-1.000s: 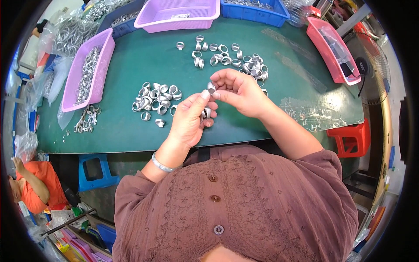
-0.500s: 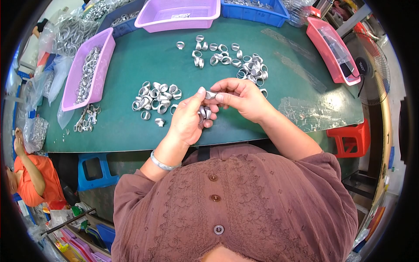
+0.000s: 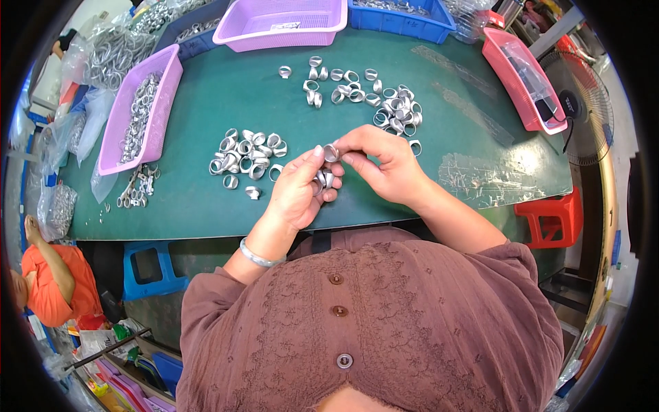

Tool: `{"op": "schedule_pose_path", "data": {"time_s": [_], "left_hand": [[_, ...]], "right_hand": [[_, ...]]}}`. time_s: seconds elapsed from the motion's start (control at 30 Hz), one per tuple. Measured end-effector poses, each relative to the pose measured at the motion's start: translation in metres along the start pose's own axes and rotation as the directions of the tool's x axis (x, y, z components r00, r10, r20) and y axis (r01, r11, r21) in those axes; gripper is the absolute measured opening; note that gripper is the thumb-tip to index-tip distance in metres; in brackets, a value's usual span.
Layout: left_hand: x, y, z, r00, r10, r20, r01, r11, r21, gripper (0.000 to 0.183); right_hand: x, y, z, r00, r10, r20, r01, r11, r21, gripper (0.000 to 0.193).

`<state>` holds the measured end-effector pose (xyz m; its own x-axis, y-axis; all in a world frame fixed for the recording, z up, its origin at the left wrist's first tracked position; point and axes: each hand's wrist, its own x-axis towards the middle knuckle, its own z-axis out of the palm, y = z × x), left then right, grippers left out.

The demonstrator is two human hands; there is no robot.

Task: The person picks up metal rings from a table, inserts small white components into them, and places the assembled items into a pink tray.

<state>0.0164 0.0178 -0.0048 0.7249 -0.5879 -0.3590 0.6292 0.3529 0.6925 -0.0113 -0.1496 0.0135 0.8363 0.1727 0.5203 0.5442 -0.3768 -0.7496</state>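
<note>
Above the near part of the green table, my left hand curls round several silver-coloured rings. One more metal ring is raised between my two hands, gripped by my left thumb and fingers. The closed fingertips of my right hand pinch its right side. A pile of similar rings lies to the left of my left hand. Beyond my right hand is another heap of rings, with looser rings scattered farther back.
A purple basket of small metal parts stands at left, beside loose metal pieces. Another purple basket and a blue bin line the back. A pink basket and a fan are at right. A person in orange sits left.
The ring between my hands has turned so its round opening shows. My right hand has shifted slightly and its fingers have changed their hold. The piles look the same.
</note>
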Motion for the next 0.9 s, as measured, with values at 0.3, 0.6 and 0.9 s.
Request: {"op": "schedule_pose_path", "data": {"time_s": [0.3,0.6,0.9], "left_hand": [[0.0,0.002,-0.014,0.986,-0.013,0.165,0.04,0.986,-0.161,0.034],[0.002,-0.003,-0.024,0.982,0.016,0.187,0.032,0.968,-0.248,0.021],[0.001,0.003,-0.015,0.997,0.004,0.082,0.009,0.986,-0.165,0.017]], "right_hand": [[0.016,0.033,-0.021,0.998,0.054,-0.034,-0.064,0.89,-0.452,0.014],[0.06,0.067,-0.013,0.996,0.088,0.006,-0.052,0.649,-0.759,0.02],[0.055,0.077,-0.014,0.999,0.047,0.019,-0.022,0.747,-0.665,0.009]]}}
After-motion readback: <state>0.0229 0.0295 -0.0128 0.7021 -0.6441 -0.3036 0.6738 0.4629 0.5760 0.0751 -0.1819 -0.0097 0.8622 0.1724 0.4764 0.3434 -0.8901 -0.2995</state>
